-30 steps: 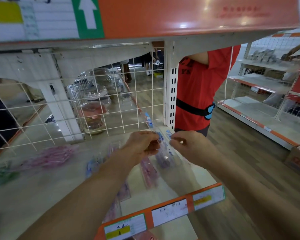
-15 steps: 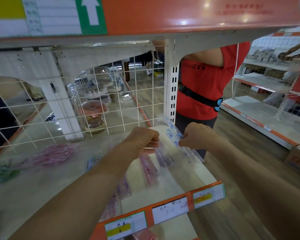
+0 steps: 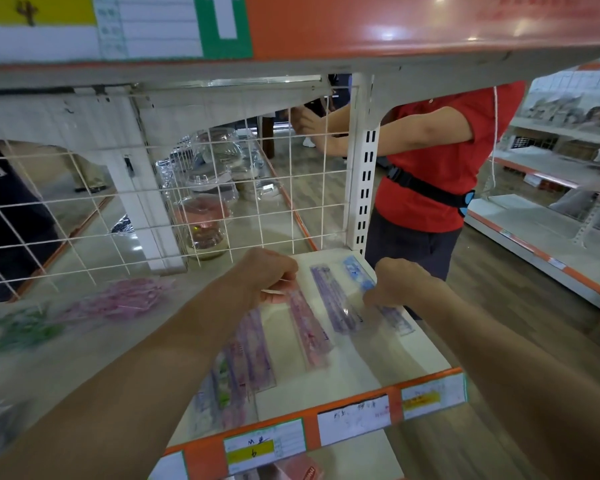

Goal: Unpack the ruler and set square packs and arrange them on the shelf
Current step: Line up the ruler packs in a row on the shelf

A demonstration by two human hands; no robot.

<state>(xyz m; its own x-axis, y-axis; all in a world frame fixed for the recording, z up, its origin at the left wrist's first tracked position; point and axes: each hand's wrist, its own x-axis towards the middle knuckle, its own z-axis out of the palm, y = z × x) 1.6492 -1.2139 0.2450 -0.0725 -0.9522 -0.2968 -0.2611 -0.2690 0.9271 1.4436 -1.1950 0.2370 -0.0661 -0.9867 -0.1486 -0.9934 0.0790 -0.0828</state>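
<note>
Three long ruler packs lie side by side on the white shelf (image 3: 388, 358): a pink pack (image 3: 309, 334), a purple pack (image 3: 333, 303) and a blue pack (image 3: 355, 271) nearest the right edge. My left hand (image 3: 267, 275) pinches the far end of the pink pack. Over the blue pack's middle, my right hand (image 3: 402, 282) has its fingers curled down and grips it. Several more packs (image 3: 243, 365) overlap in a pile nearer the shelf front, partly under my left forearm.
A wire mesh panel (image 3: 153, 209) backs the shelf and a white slotted post (image 3: 364, 174) stands at its right end. An upper shelf (image 3: 361, 26) hangs overhead. A person in a red shirt (image 3: 440, 161) stands behind the post. Blurred pink items (image 3: 122, 299) lie to the left.
The packs I held up between both hands now lie flat on the shelf. My right hand moved right and down with the blue pack; my left hand lowered slightly.
</note>
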